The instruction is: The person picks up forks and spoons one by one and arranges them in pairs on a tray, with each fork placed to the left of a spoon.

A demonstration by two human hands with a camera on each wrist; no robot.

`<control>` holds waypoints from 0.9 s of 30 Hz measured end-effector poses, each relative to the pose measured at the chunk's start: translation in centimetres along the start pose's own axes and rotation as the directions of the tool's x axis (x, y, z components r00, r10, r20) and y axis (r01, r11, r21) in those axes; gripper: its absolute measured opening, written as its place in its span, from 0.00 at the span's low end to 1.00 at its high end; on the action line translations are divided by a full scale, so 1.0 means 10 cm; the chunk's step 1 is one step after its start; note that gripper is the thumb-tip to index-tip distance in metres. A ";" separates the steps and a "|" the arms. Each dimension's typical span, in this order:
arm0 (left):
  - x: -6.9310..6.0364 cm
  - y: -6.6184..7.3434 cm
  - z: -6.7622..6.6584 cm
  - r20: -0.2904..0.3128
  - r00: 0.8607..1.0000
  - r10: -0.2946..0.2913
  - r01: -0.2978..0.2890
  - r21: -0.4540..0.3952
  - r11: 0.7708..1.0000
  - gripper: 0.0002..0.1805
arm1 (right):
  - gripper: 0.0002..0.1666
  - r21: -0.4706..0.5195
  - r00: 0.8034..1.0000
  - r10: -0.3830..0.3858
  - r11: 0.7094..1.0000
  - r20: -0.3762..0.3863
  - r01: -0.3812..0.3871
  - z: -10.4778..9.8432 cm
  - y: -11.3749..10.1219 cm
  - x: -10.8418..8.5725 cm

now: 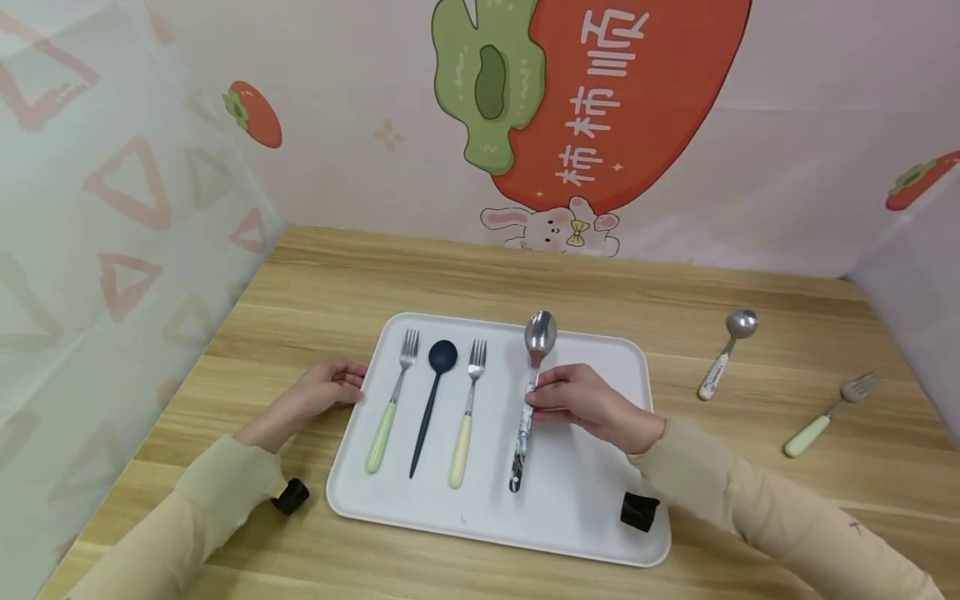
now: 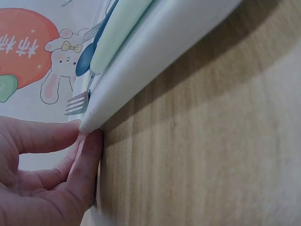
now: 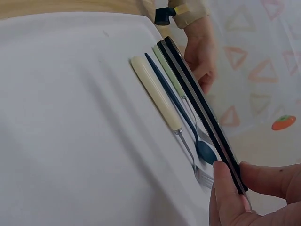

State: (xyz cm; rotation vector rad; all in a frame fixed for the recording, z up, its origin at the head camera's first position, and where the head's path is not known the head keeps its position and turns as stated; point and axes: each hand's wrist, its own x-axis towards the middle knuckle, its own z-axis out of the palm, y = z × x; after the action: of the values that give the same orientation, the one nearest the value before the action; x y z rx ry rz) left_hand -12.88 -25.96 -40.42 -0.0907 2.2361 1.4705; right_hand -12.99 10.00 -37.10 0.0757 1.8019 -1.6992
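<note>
My right hand (image 1: 588, 404) pinches a large metal spoon (image 1: 521, 446) by its patterned handle, bowl pointing away. In the right wrist view, the spoon handle (image 3: 200, 106) shows its dark edges and is raised above the white tray (image 1: 570, 521). My left hand (image 1: 324, 390) is at the tray's left side; in the left wrist view its thumb and finger pinch the tray rim (image 2: 141, 70). On the tray lie a green-handled fork (image 1: 384, 429), a dark spoon (image 1: 442, 357) and a cream-handled fork (image 1: 462, 442), side by side.
To the right of the tray, a small spoon with a white handle (image 1: 716, 375) and another green-handled fork (image 1: 810, 435) lie on the wooden table (image 1: 360, 267). Printed walls (image 1: 337, 150) stand behind and at both sides.
</note>
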 end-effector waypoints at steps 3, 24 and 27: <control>0.00 0.00 0.00 -0.004 1.000 -0.004 0.004 0.004 1.000 0.25 | 0.13 -0.017 1.000 0.006 1.000 -0.009 -0.006 0.06 0.03 0.04; 0.00 0.00 0.00 -0.009 1.000 -0.007 0.007 0.022 1.000 0.24 | 0.12 -0.144 0.983 0.070 0.985 -0.172 -0.095 0.32 0.14 0.29; 0.00 0.01 0.00 -0.011 1.000 -0.010 0.011 0.027 1.000 0.24 | 0.13 -0.166 0.976 0.074 0.980 -0.204 -0.109 0.35 0.13 0.30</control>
State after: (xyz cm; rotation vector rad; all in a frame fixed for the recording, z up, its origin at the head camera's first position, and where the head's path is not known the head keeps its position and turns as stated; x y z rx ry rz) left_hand -12.89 -25.94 -40.38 -0.1021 2.2600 1.4377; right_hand -13.30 5.89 -39.54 0.2554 2.0540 -1.5053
